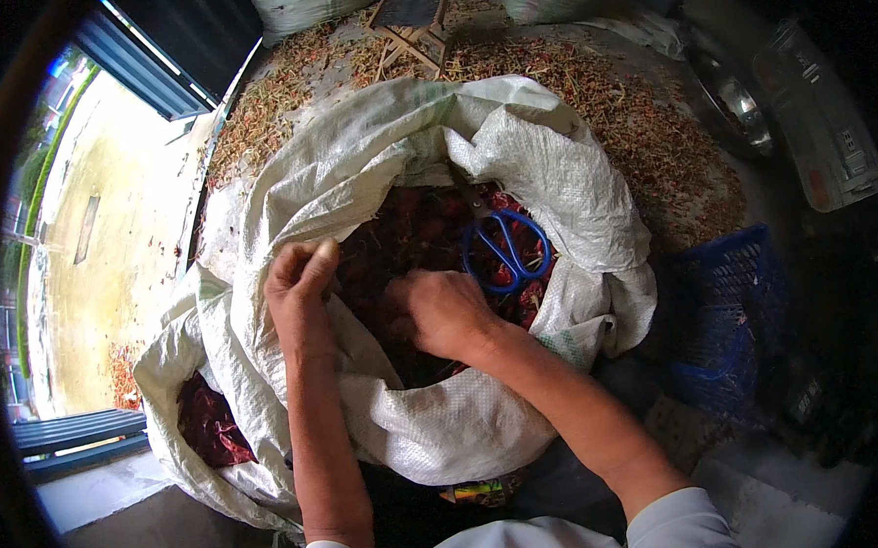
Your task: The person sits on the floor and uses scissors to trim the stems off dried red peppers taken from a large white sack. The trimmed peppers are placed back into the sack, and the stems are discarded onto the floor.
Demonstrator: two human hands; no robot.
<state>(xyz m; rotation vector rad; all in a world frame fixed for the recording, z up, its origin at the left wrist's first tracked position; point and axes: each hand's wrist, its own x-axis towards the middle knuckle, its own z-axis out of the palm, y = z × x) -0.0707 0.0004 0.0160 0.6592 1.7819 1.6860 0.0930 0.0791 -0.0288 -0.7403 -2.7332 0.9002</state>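
A large white woven plastic sack [460, 427] stands before me with its rim rolled outward. Dark red dried chili peppers [407, 224] fill its shaded inside. Scissors with blue handles [510, 252] lie on the peppers at the right, their blades towards the far rim. My left hand [301, 273] is raised over the left rim with its fingers curled and the thumb against them; whether something small is between them cannot be told. Inside the sack mouth, left of the scissors, my right hand [440, 311] reaches down to the peppers, its fingertips blurred and dim.
A smaller white sack [156, 367] with red peppers stands at the left. Pepper stems and scraps [623, 119] litter the floor. Beyond is a folding stool [410, 36]. A blue plastic basket [727, 320], a metal bowl [733, 103] and a clear plastic lid or bin [818, 118] are at the right.
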